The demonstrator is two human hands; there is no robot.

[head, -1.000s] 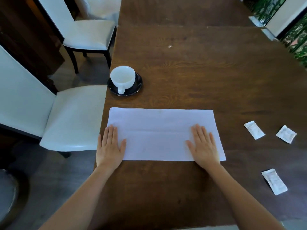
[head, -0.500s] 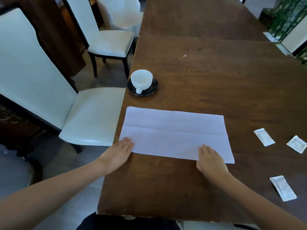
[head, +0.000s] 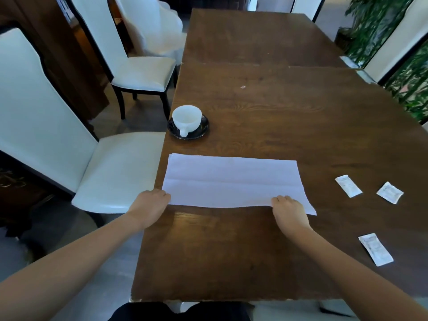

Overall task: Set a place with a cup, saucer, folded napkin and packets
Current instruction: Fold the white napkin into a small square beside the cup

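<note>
1. Surface [head: 231, 251]: dark brown wood, filling the centre and right of the frame.
2. Napkin [head: 234, 181]: white, a long rectangle with a lengthwise crease, lying flat across mid-frame. Its near edge is slightly raised off the wood between the two hands.
3. Left hand [head: 149, 206]: at the napkin's near left corner, knuckles up. Its fingers [head: 165, 195] are curled together and clamped on the paper's edge.
4. Right hand [head: 289, 212]: on the near edge, just short of the right corner. Its fingers [head: 278, 199] are likewise curled together and gripping the edge.
5. Cup [head: 186, 117]: white, upright, handle turned toward the bottom of the frame. It stands on a black saucer [head: 201, 130] above the napkin's left end, near the left edge of the wood and apart from the paper.
6. Packets: three white ones lie flat at the right of the frame, well apart from the cup. The left packet [head: 348, 185] and right packet [head: 390, 192] sit level with the napkin. The lower packet [head: 375, 249] lies below them.
7. Surroundings: two white chairs [head: 120, 167] stand at left; green plants [head: 370, 26] show at upper right.
</note>
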